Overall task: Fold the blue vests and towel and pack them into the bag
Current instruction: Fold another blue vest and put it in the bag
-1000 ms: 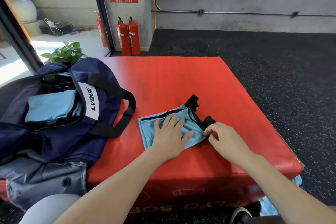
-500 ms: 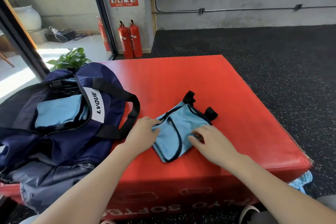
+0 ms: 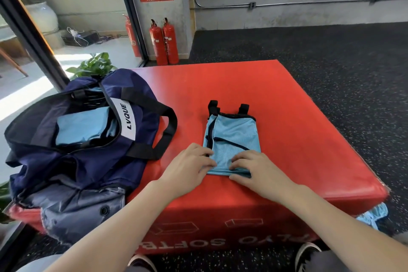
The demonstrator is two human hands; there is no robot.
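1. Two hands are working the near end of the folded blue vest (image 3: 234, 139) on the red worktop (image 3: 287, 117): our left hand (image 3: 189, 168) and right hand (image 3: 254, 170) are pinching its near hem, fingers (image 3: 239, 160) curled.
2. Its long axis is running straight away from our fingers, black straps farthest.
3. Thin, limp mesh with black binding.
4. Our left hand is lying nearer the open navy bag (image 3: 72, 139), just beside it, which is already holding blue fabric.

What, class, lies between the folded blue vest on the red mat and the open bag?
Nothing visible blocks the folded blue mesh vest: only bare red padded mat and the navy fabric duffel bag's black strap handle lie between.
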